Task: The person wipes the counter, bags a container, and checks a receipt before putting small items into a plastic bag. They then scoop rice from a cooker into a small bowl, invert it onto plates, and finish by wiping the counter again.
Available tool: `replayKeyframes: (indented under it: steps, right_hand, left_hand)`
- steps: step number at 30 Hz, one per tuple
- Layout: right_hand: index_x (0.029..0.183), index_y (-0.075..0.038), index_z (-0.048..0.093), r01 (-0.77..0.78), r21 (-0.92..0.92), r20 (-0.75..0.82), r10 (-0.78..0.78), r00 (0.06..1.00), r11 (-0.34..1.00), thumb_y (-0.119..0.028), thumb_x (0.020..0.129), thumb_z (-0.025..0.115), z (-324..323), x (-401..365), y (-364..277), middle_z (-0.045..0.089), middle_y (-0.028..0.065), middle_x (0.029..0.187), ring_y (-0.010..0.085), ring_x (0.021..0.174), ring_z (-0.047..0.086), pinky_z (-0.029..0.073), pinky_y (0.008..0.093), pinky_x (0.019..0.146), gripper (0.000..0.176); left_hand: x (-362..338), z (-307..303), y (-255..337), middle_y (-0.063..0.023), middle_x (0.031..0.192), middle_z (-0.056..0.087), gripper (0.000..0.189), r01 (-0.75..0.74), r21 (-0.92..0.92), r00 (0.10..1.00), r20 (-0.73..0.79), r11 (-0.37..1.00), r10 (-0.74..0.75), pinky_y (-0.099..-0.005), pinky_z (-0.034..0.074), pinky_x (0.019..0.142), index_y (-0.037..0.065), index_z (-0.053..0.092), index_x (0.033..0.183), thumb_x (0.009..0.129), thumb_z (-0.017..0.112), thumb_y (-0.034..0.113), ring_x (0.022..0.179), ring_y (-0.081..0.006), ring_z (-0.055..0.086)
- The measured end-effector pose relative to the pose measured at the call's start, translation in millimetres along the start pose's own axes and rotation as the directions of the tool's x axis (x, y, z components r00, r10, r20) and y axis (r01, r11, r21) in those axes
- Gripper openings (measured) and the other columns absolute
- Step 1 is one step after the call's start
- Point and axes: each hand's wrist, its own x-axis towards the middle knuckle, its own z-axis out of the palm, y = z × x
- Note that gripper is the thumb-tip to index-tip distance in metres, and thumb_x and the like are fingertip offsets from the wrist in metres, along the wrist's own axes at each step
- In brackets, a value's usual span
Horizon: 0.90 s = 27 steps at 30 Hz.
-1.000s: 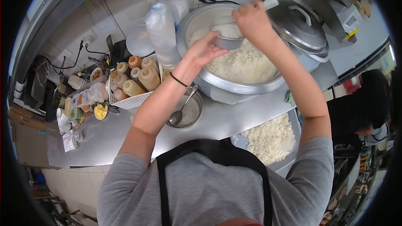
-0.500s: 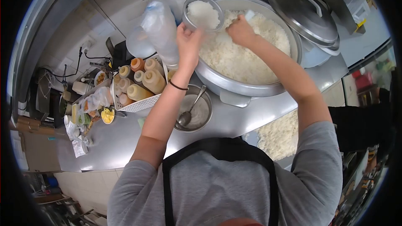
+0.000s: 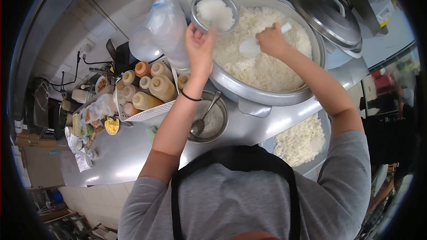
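Observation:
My left hand is closed on the near edge of a clear round bowl, held up at the left rim of a big metal rice pot. White rice fills part of the bowl. Over the pot, my right hand grips a white rice paddle by its handle, its flat blade pointing left just above the rice. Cooked rice fills much of the pot.
A metal bowl with a spoon stands before the pot. Left of it is a white basket of squeeze bottles. Plastic bags stand behind. A pot lid leans at the right. A tray of rice lies lower right.
My right hand has moved right and slightly down, bringing the paddle's blade into view above the rice. My left hand still holds the bowl in nearly the same spot.

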Motion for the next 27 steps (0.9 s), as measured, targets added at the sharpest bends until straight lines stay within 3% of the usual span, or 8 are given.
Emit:
replayKeyframes:
  steps: [2, 4, 11, 16, 27]
  right_hand:
    - [0.075, -0.011, 0.064, -0.004, 0.069, 0.051, 0.001, 0.999, 0.998, -0.021, 0.075, 0.055, 16.7, -5.2, -5.7, 0.062, 0.0083, 0.072, 0.0215, 0.074, 0.059, 0.026, 0.0374, 0.078, 0.013]
    - [0.076, -0.011, 0.064, 0.003, 0.175, 0.070, -0.015, 0.997, 0.984, -0.023, 0.075, 0.055, 14.8, -11.1, -15.8, 0.062, 0.0092, 0.072, 0.0223, 0.073, 0.059, 0.026, 0.0383, 0.078, 0.015]
    - [0.074, -0.010, 0.063, 0.059, 0.233, 0.102, -0.084, 0.991, 0.971, -0.023, 0.075, 0.055, 7.1, -17.7, -27.1, 0.061, 0.0113, 0.070, 0.0247, 0.071, 0.058, 0.025, 0.0383, 0.079, 0.015]
    - [0.077, -0.010, 0.065, 0.026, 0.379, 0.083, -0.061, 0.995, 0.925, -0.021, 0.074, 0.057, 6.1, -26.3, -27.9, 0.061, 0.0114, 0.067, 0.0249, 0.072, 0.058, 0.025, 0.0379, 0.079, 0.014]
    - [0.077, -0.011, 0.066, 0.039, 0.418, 0.123, -0.099, 0.987, 0.907, -0.020, 0.075, 0.058, -0.7, -30.2, -27.4, 0.060, 0.0100, 0.066, 0.0238, 0.071, 0.057, 0.025, 0.0367, 0.078, 0.013]
  left_hand:
    - [0.2, -0.4, -1.6, -0.0156, 0.116, 0.049, 0.049, 0.002, 0.010, 1.000, -0.004, 1.000, -0.002, -0.0261, 0.040, 0.088, -0.004, 0.030, 0.121, 0.081, 0.058, 0.000, 0.105, -0.0175, 0.051]
    - [1.6, -1.4, -5.3, -0.0125, 0.109, 0.054, 0.044, -0.056, 0.049, 0.998, -0.005, 0.997, 0.056, -0.0327, 0.046, 0.082, -0.003, 0.035, 0.117, 0.081, 0.059, 0.006, 0.098, -0.0171, 0.054]
    - [1.8, 0.1, -6.2, -0.0125, 0.107, 0.054, 0.046, -0.068, 0.060, 0.998, -0.003, 0.996, 0.068, -0.0305, 0.045, 0.080, -0.002, 0.035, 0.117, 0.081, 0.061, 0.007, 0.096, -0.0163, 0.054]
    - [1.7, 1.2, -5.9, -0.0130, 0.107, 0.054, 0.046, -0.078, 0.072, 0.997, 0.001, 0.994, 0.078, -0.0285, 0.045, 0.078, -0.002, 0.035, 0.118, 0.080, 0.061, 0.007, 0.095, -0.0158, 0.054]
    - [0.7, 1.4, -3.8, -0.0133, 0.109, 0.053, 0.049, -0.073, 0.068, 0.997, -0.002, 0.995, 0.073, -0.0280, 0.044, 0.079, -0.003, 0.033, 0.120, 0.080, 0.061, 0.006, 0.096, -0.0158, 0.053]
